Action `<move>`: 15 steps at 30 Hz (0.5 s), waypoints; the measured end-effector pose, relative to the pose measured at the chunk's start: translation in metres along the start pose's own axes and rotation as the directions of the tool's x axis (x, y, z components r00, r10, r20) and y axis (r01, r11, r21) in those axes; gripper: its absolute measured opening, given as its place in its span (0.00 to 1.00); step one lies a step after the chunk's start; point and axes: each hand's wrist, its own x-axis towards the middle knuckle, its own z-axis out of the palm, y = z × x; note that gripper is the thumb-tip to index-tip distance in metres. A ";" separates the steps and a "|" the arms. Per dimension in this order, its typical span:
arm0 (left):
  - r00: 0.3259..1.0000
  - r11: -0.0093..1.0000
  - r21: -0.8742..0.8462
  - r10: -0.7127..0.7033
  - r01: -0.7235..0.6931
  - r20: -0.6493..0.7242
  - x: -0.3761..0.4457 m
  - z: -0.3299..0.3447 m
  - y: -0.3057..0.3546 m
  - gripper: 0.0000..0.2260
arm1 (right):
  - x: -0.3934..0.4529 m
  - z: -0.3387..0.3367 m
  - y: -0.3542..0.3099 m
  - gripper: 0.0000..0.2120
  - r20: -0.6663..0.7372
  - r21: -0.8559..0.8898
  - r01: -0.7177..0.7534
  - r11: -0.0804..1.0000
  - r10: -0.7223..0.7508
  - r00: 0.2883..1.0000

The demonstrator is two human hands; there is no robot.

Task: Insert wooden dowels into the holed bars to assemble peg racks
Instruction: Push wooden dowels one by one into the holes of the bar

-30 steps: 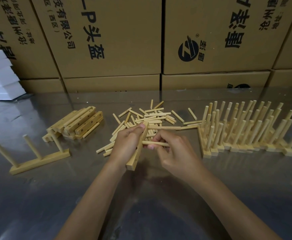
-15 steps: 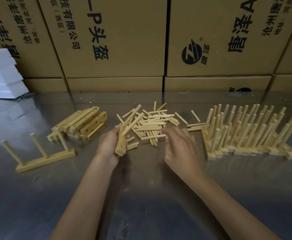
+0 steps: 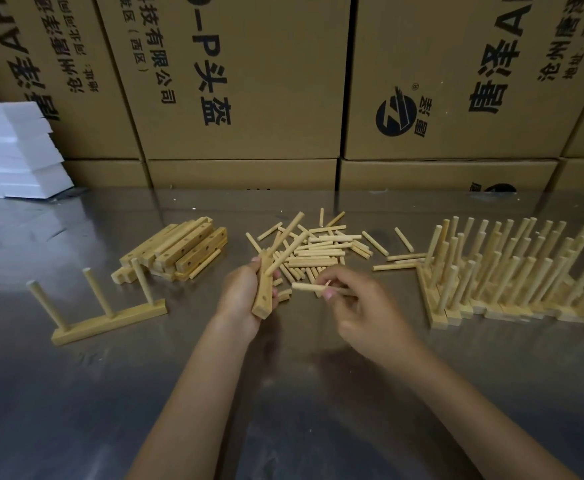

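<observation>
Gripping a holed bar (image 3: 264, 292) with one dowel (image 3: 283, 242) already seated, the left hand (image 3: 245, 296) is tilting it above the surface's middle while the right hand (image 3: 356, 303) is pinching a loose dowel (image 3: 309, 287) nearby. Risk: a skewed entry is likely jamming in the hole, or the pinch is slipping and dropping it into the pile (image 3: 321, 247).

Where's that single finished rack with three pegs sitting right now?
In the head view the three-peg rack stands alone at the left of the metal table, just in front of the pile of holed bars and left of the left hand.
</observation>
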 end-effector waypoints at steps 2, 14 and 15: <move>0.999 0.998 0.034 0.044 -0.044 -0.018 -0.001 0.004 -0.003 0.13 | -0.011 -0.002 -0.017 0.09 -0.018 0.008 0.092 0.996 -0.092 0.996; 0.977 0.975 0.059 0.213 -0.213 0.007 -0.011 0.027 -0.017 0.11 | -0.015 -0.016 -0.032 0.06 0.000 -0.411 0.357 0.839 -0.392 0.920; 0.974 0.972 0.066 0.225 -0.225 0.010 -0.012 0.028 -0.017 0.12 | -0.015 -0.016 -0.034 0.06 0.011 -0.440 0.367 0.820 -0.404 0.915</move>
